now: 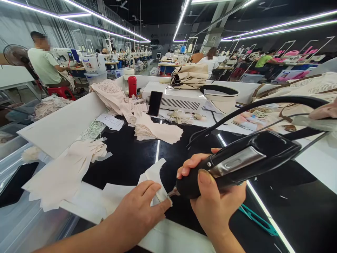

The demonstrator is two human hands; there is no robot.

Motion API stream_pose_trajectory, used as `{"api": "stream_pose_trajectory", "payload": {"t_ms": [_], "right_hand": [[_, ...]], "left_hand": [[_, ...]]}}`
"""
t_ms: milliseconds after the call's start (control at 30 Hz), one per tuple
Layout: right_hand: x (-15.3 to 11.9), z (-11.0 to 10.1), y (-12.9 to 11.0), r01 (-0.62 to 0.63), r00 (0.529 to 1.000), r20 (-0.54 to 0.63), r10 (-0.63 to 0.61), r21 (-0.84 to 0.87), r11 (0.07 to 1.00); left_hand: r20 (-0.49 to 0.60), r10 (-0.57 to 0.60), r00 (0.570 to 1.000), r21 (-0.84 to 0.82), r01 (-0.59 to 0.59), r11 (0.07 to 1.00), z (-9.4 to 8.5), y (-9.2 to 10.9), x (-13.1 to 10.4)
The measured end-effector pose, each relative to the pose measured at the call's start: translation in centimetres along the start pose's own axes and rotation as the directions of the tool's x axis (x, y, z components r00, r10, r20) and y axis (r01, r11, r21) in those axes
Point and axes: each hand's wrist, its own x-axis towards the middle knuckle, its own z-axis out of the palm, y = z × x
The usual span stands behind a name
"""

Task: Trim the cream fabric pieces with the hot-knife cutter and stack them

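My right hand (214, 196) is wrapped around a black corded handheld tool (231, 165) with a silver lever along its side. Its pointed metal tip (173, 192) meets the edge of a small cream fabric piece (155, 172), close to my left fingertips. With thumb and fingers closed, my left hand (142, 203) grips that piece on the table; the palm hides part of it. More cream fabric lies flat beneath my left wrist. A stack of cut cream pieces (60, 172) spreads to the left, and another stack (158, 130) lies beyond my hands.
A teal cutter-like tool (259, 219) rests on the glossy black tabletop (123, 151) at right. Behind stand a phone (155, 103), a red flask (132, 86) and a white vented box (179, 96). The tool's thick black cable arches across the right side. Other people sit at machines farther off.
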Motion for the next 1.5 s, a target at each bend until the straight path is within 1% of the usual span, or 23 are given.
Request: {"api": "stream_pose_trajectory", "payload": {"t_ms": [100, 233, 400, 567, 700, 800, 867, 1000, 1200, 1333, 1500], "right_hand": [[0.3, 0.2, 0.1, 0.004, 1.0, 0.004, -0.004, -0.012, 1.0], [0.9, 0.6, 0.3, 0.035, 0.999, -0.033, -0.035, -0.007, 0.999], [1.0, 0.7, 0.7, 0.006, 1.0, -0.024, -0.006, 0.003, 1.0], [0.7, 0.7, 0.8, -0.001, 1.0, -0.012, 0.001, -0.009, 1.0], [0.5, 0.6, 0.5, -0.022, 1.0, 0.013, 0.022, -0.015, 1.0], [0.2, 0.4, 0.1, -0.016, 1.0, 0.025, 0.016, -0.016, 1.0], [0.0, 0.3, 0.0, -0.004, 1.0, 0.024, 0.004, -0.019, 1.0], [-0.1, 0.4, -0.1, 0.005, 1.0, 0.024, -0.005, -0.019, 1.0], [-0.2, 0.5, -0.1, 0.004, 1.0, 0.02, -0.004, 0.004, 1.0], [-0.2, 0.5, -0.2, 0.002, 1.0, 0.015, -0.002, -0.002, 1.0], [-0.1, 0.5, -0.3, 0.013, 1.0, 0.017, -0.013, -0.009, 1.0]], "left_hand": [[0.003, -0.002, 1.0, 0.002, 0.002, 1.0, 0.0, 0.0, -0.1], [-0.004, 0.002, 1.0, 0.019, -0.002, 1.0, 0.1, 0.1, -0.1], [-0.035, 0.003, 0.999, 0.018, -0.003, 1.0, 0.5, 0.0, -0.2], [-0.034, -0.005, 0.999, 0.016, 0.006, 1.0, 0.6, 0.1, -0.2], [0.004, 0.033, 0.999, 0.057, -0.034, 0.998, 0.4, 0.9, -0.7], [0.027, 0.031, 0.999, 0.06, -0.033, 0.998, 0.1, 1.4, -1.2], [0.032, 0.04, 0.999, 0.066, -0.043, 0.997, -0.1, 1.4, -1.3], [0.081, 0.076, 0.994, 0.08, -0.083, 0.993, -0.3, 0.4, -0.9], [0.138, 0.043, 0.989, -0.026, -0.04, 0.999, -0.9, -1.7, -0.5], [0.161, 0.047, 0.986, -0.044, -0.041, 0.998, -1.3, -2.0, -0.4], [0.149, 0.053, 0.987, -0.021, -0.051, 0.998, -0.9, -1.8, -0.5]]}}
